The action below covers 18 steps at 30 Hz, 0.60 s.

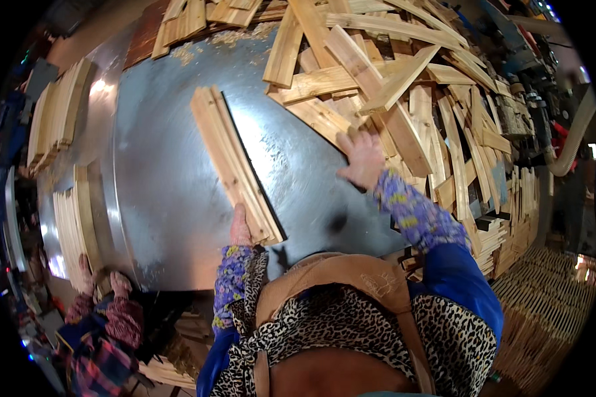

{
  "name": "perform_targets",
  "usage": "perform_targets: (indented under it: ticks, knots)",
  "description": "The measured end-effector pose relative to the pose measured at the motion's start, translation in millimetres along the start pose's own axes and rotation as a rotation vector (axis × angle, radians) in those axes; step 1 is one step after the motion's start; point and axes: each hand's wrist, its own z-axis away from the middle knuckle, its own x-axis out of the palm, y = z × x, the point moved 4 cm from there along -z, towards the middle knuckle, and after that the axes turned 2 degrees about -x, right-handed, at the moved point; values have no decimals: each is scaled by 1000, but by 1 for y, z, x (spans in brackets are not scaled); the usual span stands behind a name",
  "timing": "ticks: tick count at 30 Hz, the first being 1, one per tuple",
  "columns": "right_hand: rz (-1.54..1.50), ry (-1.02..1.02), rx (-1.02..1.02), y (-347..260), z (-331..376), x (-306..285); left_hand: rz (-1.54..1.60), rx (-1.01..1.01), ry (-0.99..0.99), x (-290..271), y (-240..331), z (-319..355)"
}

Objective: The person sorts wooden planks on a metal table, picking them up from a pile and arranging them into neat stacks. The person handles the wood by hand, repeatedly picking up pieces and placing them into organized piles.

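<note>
Gripping the near end of a stack of wooden strips (230, 162) on the metal tabletop (162, 165), your left hand (240, 228) is partly closed; your right hand (363, 159) lies open, fingers spread, at a plank (319, 119) edging the jumbled board pile (394, 86); whether they touch is unclear.

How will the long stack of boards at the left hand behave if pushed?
The stack of boards looks straight, so probably stiff. It likely slides easily on the smooth, shiny metal tabletop. Boards may shift apart, since no strap shows.
</note>
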Motion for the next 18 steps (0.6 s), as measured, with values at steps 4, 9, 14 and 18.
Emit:
perform_targets:
  ticks: [4,9,14,18]
  knots:
    - [39,21,95,19,-30,43,57,-13,-66,-12,-15,3]
    - [-677,-41,88,-52,-19,44,82,-26,-397,-3,-37,20]
    - [-1038,-189,-164,-127,-57,61,425,-181,-606,43,-67,20]
    - [-854,261,281,-81,-205,15,384,-316,-602,37,-43,28]
